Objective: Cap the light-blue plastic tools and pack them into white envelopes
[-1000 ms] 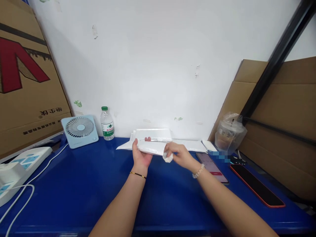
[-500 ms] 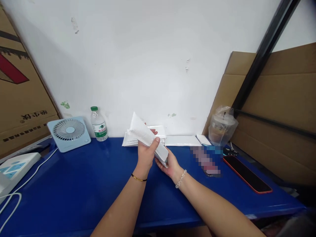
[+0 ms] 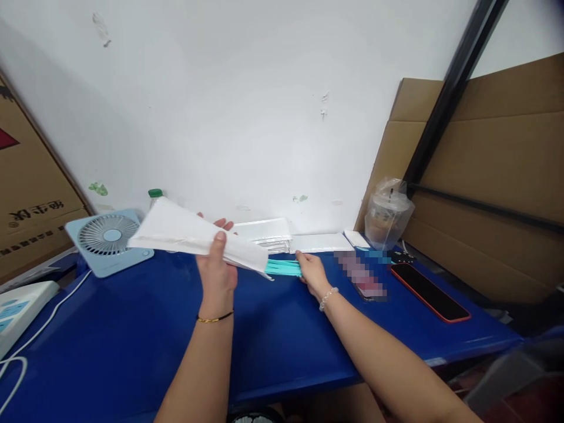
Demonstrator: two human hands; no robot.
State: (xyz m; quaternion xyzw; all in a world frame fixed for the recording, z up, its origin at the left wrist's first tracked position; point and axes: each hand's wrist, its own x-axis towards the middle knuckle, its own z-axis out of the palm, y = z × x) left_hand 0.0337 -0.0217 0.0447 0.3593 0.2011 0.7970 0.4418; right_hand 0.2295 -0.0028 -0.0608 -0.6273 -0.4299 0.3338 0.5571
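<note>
My left hand [image 3: 215,264] grips a white envelope [image 3: 194,235] around its middle, thumb in front, some fingertips showing past the upper edge. The envelope is tilted, its wide end up to the left and its narrow end down to the right. From that right end protrudes a bundle of thin turquoise strips [image 3: 282,267]; the rest of the bundle is hidden inside. With closed fingers, my right hand [image 3: 314,273] holds the bundle's outer end. What the strips are cannot be told. Behind my hands, a stack of white envelopes [image 3: 268,232] lies against the wall.
On the blue table [image 3: 132,329] are a light-blue fan [image 3: 110,238], a white power strip [image 3: 30,299] with cables, and a phone with an orange-red edge [image 3: 429,291]. A bagged drink cup [image 3: 388,214] stands at the back right. The envelope mostly covers a green-capped bottle [image 3: 155,192].
The envelope has moved left and turned flatter. My right hand has gone from the envelope's lower end to the turquoise strips, which now show outside it. The view has shifted slightly.
</note>
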